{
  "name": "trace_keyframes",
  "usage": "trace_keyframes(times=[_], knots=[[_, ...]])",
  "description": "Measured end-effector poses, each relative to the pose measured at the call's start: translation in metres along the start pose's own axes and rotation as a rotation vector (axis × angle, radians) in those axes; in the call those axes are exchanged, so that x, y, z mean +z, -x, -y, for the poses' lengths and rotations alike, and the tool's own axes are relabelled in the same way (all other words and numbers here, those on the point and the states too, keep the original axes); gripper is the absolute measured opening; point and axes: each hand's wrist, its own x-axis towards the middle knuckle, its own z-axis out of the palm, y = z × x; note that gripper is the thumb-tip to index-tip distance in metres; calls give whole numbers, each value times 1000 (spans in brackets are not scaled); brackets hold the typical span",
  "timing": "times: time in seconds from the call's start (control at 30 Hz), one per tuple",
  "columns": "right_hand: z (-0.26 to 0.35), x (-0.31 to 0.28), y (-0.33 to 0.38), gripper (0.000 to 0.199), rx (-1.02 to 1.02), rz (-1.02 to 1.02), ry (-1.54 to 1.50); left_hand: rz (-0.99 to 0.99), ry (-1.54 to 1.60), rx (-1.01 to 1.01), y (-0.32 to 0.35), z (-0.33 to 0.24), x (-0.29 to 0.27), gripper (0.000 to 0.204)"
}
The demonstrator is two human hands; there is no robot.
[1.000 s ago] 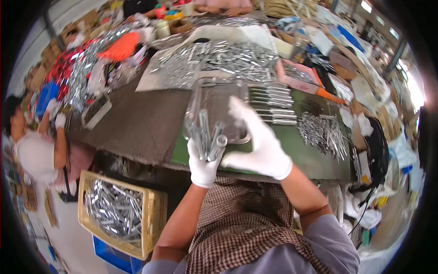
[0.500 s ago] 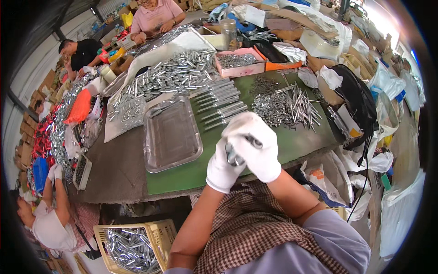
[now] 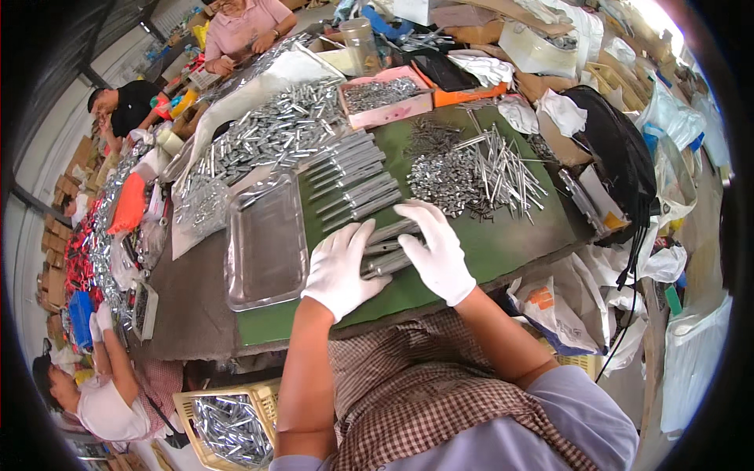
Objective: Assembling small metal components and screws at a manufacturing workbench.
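Several metal tubes (image 3: 386,264) sit over the green mat (image 3: 503,243), just short of the rowed tubes (image 3: 360,166), your left hand (image 3: 338,263) and right hand (image 3: 436,253) each with grip narrowed on them, apparently squaring them, the next move likely needing even pressure.

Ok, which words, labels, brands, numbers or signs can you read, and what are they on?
None legible.
White bag at right: orange patch, any lettering too small to read.
Pink box: reddish marks, too blurred to make out.
Handled metal tubes: no visible text.
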Motion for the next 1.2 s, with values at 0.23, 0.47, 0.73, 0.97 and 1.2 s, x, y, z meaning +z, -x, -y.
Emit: trace_keyframes(times=[0.23,0.47,0.73,0.97,1.2], knots=[[2,-15,5,45,-56,83,-9,-11,-71,94,11,4,8,86],[19,-29,13,63,1,242,156,-145,-217,81,-7,5,18,78],[14,-25,16,66,-20,257,227,-393,-73,70,-18,23,33,56],[12,-21,15,57,-77,219,237,-491,-96,-50,-20,30,38,33],[14,-17,14,52,-129,205,301,-531,-177,-150,-30,27,41,35]])
